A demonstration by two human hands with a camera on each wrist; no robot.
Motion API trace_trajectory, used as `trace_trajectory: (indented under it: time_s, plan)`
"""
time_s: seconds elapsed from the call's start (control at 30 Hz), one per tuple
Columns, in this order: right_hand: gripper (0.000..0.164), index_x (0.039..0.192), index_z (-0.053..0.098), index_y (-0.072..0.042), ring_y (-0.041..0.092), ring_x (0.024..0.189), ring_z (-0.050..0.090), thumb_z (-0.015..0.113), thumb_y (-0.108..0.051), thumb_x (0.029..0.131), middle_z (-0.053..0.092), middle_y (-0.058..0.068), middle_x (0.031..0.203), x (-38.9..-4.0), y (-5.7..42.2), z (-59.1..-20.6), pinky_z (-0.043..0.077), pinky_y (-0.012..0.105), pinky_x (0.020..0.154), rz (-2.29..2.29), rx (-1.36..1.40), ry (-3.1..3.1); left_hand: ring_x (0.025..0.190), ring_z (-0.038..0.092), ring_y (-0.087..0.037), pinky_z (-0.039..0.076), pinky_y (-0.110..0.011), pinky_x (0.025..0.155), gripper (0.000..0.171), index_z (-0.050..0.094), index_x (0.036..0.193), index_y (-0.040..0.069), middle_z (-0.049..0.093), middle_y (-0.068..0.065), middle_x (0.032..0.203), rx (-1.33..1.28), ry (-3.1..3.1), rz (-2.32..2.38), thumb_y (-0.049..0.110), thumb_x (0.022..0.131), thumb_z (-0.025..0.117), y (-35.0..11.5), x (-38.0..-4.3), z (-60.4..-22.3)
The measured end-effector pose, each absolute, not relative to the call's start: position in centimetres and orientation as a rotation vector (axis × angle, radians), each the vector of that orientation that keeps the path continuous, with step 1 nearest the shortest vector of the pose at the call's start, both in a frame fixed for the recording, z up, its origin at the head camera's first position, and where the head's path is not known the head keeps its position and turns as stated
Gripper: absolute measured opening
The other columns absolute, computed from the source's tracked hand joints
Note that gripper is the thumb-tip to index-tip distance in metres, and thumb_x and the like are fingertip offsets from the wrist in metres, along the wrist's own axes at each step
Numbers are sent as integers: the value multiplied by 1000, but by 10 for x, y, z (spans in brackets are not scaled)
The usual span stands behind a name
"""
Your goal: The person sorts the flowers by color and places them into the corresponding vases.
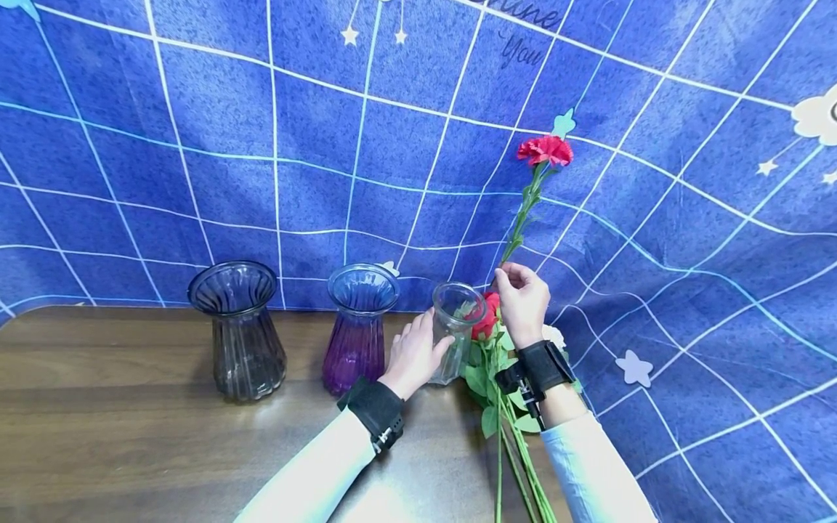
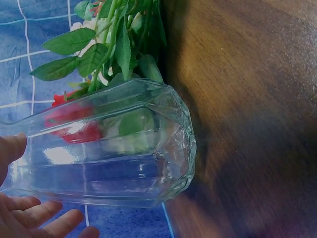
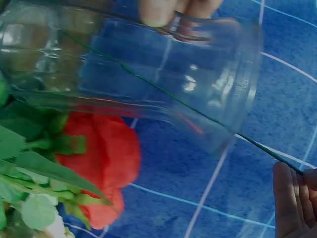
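Note:
My right hand (image 1: 525,301) pinches the green stem of a red carnation (image 1: 546,149), whose bloom stands up high against the backdrop. In the right wrist view, the thin lower stem (image 3: 171,95) runs from those fingertips through the mouth of a clear glass vase (image 3: 208,74) and down inside it. The left hand (image 1: 415,354) holds this upright vase from its left side, thumb on the near side and fingers behind. Seen from the left wrist, the thumb (image 2: 11,151) lies against the glass.
A purple-blue glass vase (image 1: 356,341) stands left of the clear one, and a dark grey vase (image 1: 245,349) farther left. Right of the clear vase lie long-stemmed flowers, with a red bloom (image 1: 486,317) and green leaves (image 1: 479,379). Behind the wooden table (image 1: 131,421) hangs a blue gridded cloth (image 1: 216,174).

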State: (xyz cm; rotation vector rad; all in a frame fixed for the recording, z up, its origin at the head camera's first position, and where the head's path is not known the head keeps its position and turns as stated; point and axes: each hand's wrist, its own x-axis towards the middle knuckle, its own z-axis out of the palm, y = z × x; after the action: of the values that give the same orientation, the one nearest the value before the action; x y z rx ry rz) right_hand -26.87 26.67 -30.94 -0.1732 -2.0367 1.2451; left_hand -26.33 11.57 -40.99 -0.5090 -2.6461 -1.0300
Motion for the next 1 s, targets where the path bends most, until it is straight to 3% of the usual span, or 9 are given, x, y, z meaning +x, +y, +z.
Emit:
trace_trajectory:
  time_s: [0.53, 0.83, 1.0]
  plan:
    - [16, 94, 69, 4, -7, 58, 56, 66, -8, 84, 70, 22, 89, -269, 270, -332, 45, 7, 55, 1276, -194, -2137, 116, 54, -34, 45, -52, 88, 62, 41, 139, 4, 53, -16, 132, -507, -2650, -1044, 40, 90, 58, 118, -266, -407]
    - [15, 91, 73, -3, 17, 71, 65, 69, -13, 80, 72, 13, 85, -264, 269, -332, 45, 15, 61, 1051, -153, -2307, 116, 54, -34, 45, -52, 89, 63, 41, 139, 5, 53, -16, 133, -491, -2668, -1062, 40, 90, 58, 118, -266, -410]
    - [15, 88, 73, -3, 18, 69, 63, 69, -16, 80, 71, 13, 79, -262, 269, -332, 45, 22, 62, 1015, -164, -2399, 116, 54, -34, 45, -52, 89, 63, 41, 139, 4, 53, -15, 133, -493, -2666, -1056, 41, 91, 58, 118, -265, -412]
